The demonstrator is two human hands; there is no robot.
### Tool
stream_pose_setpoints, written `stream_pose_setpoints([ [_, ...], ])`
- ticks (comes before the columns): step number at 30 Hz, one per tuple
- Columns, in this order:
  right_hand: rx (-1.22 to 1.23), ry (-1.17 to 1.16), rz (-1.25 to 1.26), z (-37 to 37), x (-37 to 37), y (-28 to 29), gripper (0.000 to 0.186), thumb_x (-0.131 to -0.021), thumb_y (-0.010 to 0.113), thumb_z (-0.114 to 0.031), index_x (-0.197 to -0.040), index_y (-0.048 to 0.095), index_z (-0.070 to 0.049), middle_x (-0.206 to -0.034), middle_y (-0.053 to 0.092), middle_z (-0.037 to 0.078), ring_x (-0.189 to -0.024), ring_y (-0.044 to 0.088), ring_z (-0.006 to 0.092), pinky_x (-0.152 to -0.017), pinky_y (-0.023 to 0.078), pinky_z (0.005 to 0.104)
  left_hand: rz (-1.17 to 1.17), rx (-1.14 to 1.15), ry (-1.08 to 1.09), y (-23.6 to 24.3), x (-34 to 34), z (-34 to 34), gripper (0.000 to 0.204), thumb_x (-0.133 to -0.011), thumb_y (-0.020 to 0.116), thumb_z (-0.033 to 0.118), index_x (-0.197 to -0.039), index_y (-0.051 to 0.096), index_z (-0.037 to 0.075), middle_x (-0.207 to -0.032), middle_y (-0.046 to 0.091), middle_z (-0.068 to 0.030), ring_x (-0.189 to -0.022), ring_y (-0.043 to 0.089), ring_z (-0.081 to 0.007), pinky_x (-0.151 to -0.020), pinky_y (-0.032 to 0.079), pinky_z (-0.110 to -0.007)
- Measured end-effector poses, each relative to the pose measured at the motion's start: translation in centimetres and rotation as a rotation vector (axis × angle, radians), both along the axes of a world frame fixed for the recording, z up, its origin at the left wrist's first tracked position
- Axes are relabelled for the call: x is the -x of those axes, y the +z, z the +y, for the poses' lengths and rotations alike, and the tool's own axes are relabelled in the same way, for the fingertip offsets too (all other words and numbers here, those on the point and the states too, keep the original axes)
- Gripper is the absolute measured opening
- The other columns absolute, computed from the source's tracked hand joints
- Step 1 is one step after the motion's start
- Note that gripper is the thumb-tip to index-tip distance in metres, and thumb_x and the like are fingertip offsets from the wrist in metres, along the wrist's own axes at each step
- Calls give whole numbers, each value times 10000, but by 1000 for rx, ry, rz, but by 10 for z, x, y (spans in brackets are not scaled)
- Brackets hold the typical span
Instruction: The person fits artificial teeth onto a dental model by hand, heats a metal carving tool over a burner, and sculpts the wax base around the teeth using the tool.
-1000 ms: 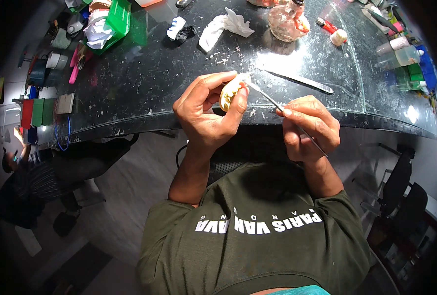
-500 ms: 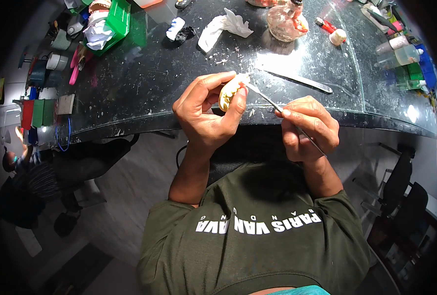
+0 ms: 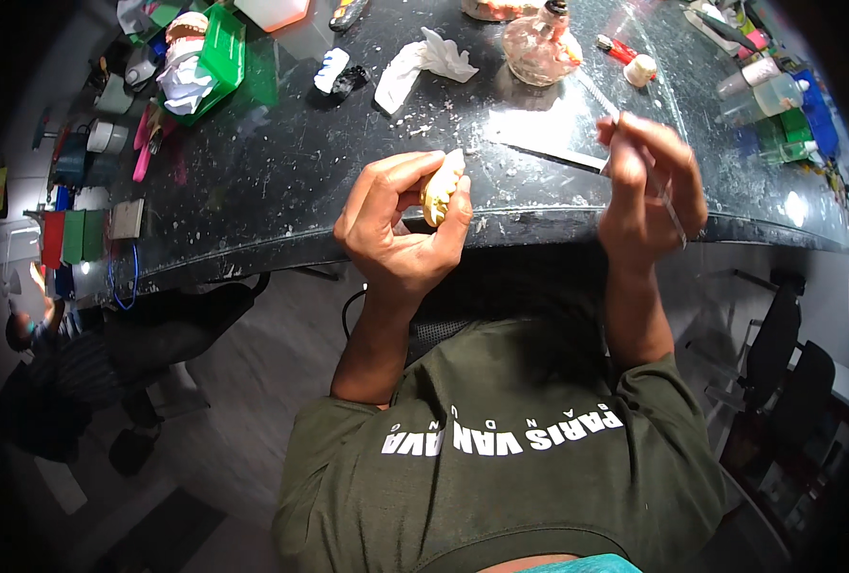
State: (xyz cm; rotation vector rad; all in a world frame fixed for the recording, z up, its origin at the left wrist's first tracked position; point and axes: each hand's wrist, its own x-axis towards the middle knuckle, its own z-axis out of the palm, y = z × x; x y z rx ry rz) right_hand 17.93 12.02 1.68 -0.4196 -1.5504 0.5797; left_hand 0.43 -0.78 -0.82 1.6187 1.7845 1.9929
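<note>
My left hand holds a pale yellow dental cast upright between thumb and fingers, just above the desk's front edge. My right hand, off to the right and slightly smeared by motion, grips a thin metal tool, its upper end angled toward the glass spirit burner. A metal spatula lies on the black desk, partly hidden behind that hand. Crumpled white tissue and small white and black pieces rest behind the cast.
At back left stands a green box with dental models and paper. Bottles and tools crowd the right end, near a red item. A co-worker is at far left. Black chairs stand below the desk's right side.
My right hand has moved up and rightward with the metal tool, away from the cast. My left hand has shifted only slightly, still holding the cast. The whole view has shifted a little.
</note>
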Motion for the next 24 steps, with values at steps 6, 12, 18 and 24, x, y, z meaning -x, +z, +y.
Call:
stream_pose_setpoints([
  [6, 128, -66, 45, 37, 12, 19, 172, -939, 690, 62, -1109, 721, 68, -1006, 785, 168, -910, 767, 191, -778, 596, 268, 58, -74, 55, -7, -1, 2, 310, -769, 827, -63, -1051, 702, -32, -1051, 700, -153, -860, 727, -172, -706, 615, -272],
  [12, 121, 10, 104, 17, 10, 10, 161, -914, 699, 80, -1070, 732, 64, -973, 774, 137, -906, 763, 182, -789, 602, 269, 91, -120, 88, -11, 0, 6, 312, -748, 841, -39, -1035, 721, -11, -1010, 714, -141, -813, 719, -154, -648, 611, -258],
  [18, -53, 218, -24, -27, 3, -18, 178, -821, 691, 95, -994, 712, 56, -904, 754, 147, -757, 708, 193, -664, 570, 306, -38, -19, 36, -1, -4, 0, 290, -797, 809, -76, -1069, 711, -55, -1019, 720, -143, -878, 744, -172, -748, 617, -269],
  [24, -186, 253, -96, -32, 3, -25, 242, -766, 714, 50, -1005, 746, 31, -859, 729, 135, -715, 719, 244, -612, 578, 333, -82, 49, 0, -1, 0, -3, 282, -841, 772, -112, -1115, 706, -99, -1031, 724, -144, -918, 751, -176, -818, 609, -273],
])
